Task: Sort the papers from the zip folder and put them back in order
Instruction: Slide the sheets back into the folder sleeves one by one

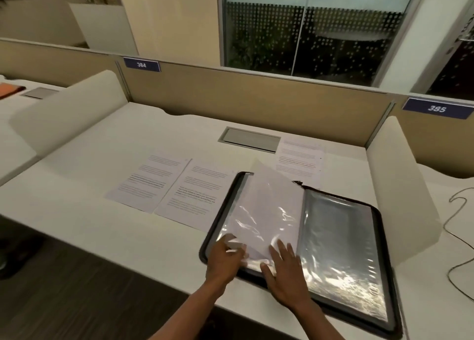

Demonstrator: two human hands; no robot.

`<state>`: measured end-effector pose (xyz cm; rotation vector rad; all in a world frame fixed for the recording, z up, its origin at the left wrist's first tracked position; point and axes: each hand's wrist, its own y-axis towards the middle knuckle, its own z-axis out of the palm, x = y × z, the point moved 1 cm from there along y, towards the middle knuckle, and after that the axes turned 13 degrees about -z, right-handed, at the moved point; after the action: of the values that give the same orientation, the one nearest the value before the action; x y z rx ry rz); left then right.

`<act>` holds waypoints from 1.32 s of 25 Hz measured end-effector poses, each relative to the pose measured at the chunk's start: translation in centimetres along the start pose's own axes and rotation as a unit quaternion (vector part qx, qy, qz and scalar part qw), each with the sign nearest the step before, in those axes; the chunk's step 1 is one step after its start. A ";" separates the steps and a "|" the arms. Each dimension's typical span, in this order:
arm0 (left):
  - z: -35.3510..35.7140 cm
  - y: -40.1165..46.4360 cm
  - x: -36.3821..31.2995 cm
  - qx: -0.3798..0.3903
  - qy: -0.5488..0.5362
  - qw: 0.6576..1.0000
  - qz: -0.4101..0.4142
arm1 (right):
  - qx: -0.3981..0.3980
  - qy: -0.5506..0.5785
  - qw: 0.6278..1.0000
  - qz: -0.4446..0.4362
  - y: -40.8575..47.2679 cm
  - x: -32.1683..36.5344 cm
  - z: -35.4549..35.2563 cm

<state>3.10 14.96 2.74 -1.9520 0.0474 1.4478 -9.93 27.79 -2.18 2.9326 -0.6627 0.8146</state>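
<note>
Partly done. Three papers (164, 183) out on the desk (77, 211), left and far of the open zip folder (341, 237). Left hand (225, 260) pinching one sheet (269, 198) at the sleeve; right hand (284, 270) flat, fingers straight. Sorting and refilling left.

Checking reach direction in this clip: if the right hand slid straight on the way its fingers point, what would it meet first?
Likely the sheet of paper in the zip folder; the right hand lies flat, fingers pointing up-left onto it.
</note>
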 end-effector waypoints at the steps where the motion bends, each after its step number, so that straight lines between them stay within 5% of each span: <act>1: -1.0 0.4 0.3 0.008 0.008 1.000 -0.011 | -0.011 -0.011 1.000 0.004 0.3 0.3 0.9; 6: -5.6 3.6 2.6 0.030 0.062 0.995 -0.076 | -0.025 -0.086 0.996 0.013 0.8 0.5 3.2; 12: -12.0 7.6 0.7 0.008 0.181 0.983 0.001 | -0.098 -0.114 0.989 0.018 1.7 2.2 2.7; 18: -22.3 16.6 -0.5 -0.232 0.172 0.951 0.112 | -0.046 -0.010 0.996 -0.071 11.9 11.0 2.1; 21: -26.7 20.8 -1.2 -0.302 0.236 0.921 0.071 | -0.008 0.018 0.992 -0.125 17.2 15.5 3.1; 27: -31.2 24.6 -1.3 -0.230 0.441 0.865 -0.070 | 0.046 0.023 0.984 -0.172 22.1 20.6 5.9; 33: -31.3 24.6 -0.8 -0.291 0.479 0.827 -0.042 | 0.054 0.058 0.988 -0.132 22.9 21.5 7.0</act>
<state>18.46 -20.99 -4.76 -2.9616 -0.0365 0.2753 0.71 -2.46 0.54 2.9482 -0.2228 1.0090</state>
